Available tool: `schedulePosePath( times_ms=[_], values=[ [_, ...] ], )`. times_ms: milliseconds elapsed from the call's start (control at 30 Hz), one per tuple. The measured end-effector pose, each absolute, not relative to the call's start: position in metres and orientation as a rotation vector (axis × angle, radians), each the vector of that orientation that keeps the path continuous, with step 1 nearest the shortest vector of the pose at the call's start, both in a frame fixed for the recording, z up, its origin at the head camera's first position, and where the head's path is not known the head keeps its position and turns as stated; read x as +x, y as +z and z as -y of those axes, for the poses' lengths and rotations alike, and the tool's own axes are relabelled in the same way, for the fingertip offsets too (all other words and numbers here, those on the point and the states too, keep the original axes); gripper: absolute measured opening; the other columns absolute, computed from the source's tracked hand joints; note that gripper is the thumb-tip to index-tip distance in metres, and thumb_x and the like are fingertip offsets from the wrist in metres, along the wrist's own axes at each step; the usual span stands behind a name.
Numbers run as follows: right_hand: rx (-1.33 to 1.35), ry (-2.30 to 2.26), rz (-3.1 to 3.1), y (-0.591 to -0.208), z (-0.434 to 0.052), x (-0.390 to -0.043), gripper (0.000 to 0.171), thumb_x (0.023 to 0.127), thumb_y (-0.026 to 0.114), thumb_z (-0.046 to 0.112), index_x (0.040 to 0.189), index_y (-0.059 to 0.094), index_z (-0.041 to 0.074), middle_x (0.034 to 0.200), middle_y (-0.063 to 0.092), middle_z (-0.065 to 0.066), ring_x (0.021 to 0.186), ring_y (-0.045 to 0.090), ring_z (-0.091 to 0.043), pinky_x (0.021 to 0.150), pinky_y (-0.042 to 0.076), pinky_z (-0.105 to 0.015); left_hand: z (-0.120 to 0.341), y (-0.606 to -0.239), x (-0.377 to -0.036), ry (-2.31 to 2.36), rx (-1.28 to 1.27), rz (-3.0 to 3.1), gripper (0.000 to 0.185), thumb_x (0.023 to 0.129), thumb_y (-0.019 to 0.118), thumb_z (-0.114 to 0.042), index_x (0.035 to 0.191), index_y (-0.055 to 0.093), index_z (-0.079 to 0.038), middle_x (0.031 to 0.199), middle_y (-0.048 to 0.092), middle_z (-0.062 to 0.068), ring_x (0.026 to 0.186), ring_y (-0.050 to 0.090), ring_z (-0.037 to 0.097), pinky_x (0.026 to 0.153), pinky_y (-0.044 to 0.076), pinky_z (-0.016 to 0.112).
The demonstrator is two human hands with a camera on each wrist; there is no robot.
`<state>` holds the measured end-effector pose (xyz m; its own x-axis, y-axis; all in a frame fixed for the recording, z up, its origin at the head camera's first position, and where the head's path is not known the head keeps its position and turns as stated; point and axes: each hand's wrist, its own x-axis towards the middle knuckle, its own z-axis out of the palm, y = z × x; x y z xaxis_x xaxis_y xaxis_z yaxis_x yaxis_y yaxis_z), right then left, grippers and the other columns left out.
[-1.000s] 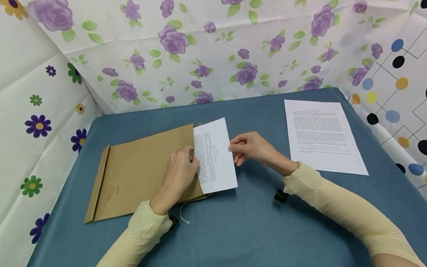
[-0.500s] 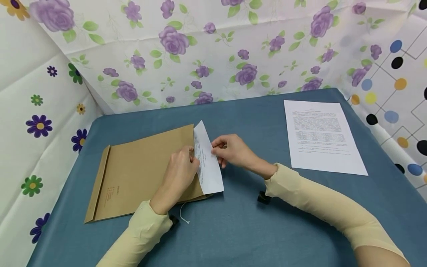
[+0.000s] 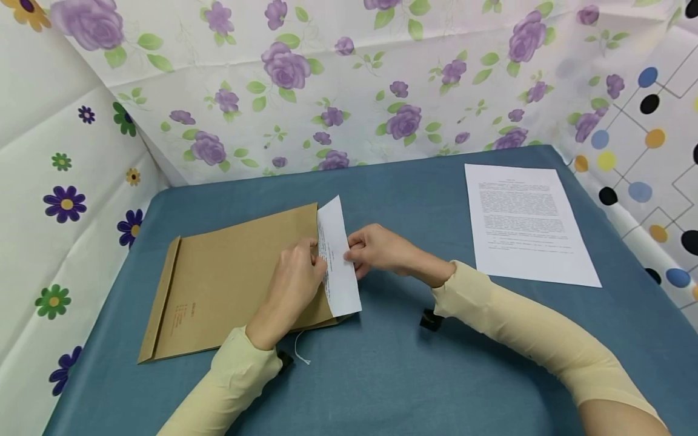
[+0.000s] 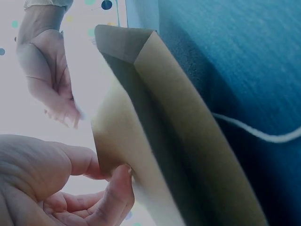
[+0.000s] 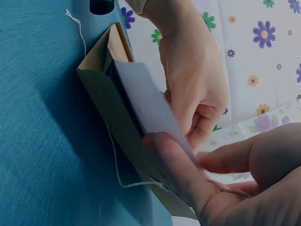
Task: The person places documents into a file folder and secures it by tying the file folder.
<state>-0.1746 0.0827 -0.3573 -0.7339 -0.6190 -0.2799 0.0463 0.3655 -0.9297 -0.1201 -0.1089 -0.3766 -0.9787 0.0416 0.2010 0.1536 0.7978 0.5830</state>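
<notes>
The right hand (image 3: 376, 249) pinches the outer edge of a printed white sheet (image 3: 338, 260) between thumb and curled fingers, most of the sheet already sitting inside the mouth of a brown envelope (image 3: 229, 278). The left hand (image 3: 294, 281) grips the envelope's open edge, fingers curled on the upper layer and holding the mouth apart (the wrist views show the gap plainly). The envelope lies flat on a blue table (image 3: 382, 375), a thin white string (image 3: 300, 354) trailing by its near corner, and a second printed page (image 3: 526, 221) lies well apart to the right.
</notes>
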Motion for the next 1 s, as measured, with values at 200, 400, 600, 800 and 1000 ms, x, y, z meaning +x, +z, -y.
schedulePosePath(
  times_ms=[200,400,600,800,1000],
  values=[
    [-0.403,-1.375,-1.943,-0.359,-0.078,-0.178,0.024,0.102,0.056,-0.003,0.124,0.063,-0.011,0.099,0.074,-0.019,0.080,0.074,-0.025,0.077,0.061,-0.041,0.109,-0.376,-0.120,-0.928,-0.135,2.806,0.032,0.090,0.062,0.006,0.121,0.067,0.012,0.080,0.065,0.014,0.054,0.056,0.018,0.045,0.041,0.026],
    [-0.331,-1.409,-1.917,-0.369,-0.066,-0.179,0.024,0.101,0.056,-0.006,0.124,0.061,-0.011,0.100,0.073,-0.021,0.076,0.072,-0.021,0.072,0.061,-0.035,0.109,-0.376,-0.121,-0.903,-0.140,2.818,0.033,0.089,0.063,0.006,0.121,0.066,0.012,0.080,0.064,0.013,0.059,0.057,0.020,0.049,0.045,0.028],
    [-0.335,-1.398,-1.913,-0.383,-0.052,-0.176,0.021,0.102,0.056,-0.004,0.121,0.064,-0.008,0.096,0.070,-0.019,0.073,0.069,-0.021,0.070,0.061,-0.034,0.110,-0.376,-0.121,-0.889,-0.150,2.815,0.035,0.087,0.062,0.006,0.120,0.066,0.013,0.079,0.065,0.013,0.061,0.059,0.021,0.050,0.045,0.029],
    [-0.288,-1.419,-1.958,-0.391,-0.050,-0.180,0.014,0.104,0.059,0.005,0.104,0.067,-0.006,0.090,0.069,-0.018,0.071,0.068,-0.020,0.066,0.060,-0.032,0.110,-0.374,-0.120,-0.899,-0.159,2.819,0.035,0.087,0.062,0.006,0.122,0.065,0.014,0.078,0.064,0.012,0.058,0.057,0.019,0.048,0.044,0.028],
    [-0.308,-1.432,-1.962,-0.394,-0.051,-0.185,0.025,0.104,0.060,0.007,0.082,0.061,-0.003,0.078,0.067,-0.016,0.061,0.067,-0.017,0.063,0.059,-0.032,0.109,-0.373,-0.120,-0.890,-0.161,2.824,0.035,0.086,0.062,0.006,0.121,0.066,0.013,0.078,0.065,0.012,0.059,0.057,0.019,0.050,0.045,0.028]
  ],
)
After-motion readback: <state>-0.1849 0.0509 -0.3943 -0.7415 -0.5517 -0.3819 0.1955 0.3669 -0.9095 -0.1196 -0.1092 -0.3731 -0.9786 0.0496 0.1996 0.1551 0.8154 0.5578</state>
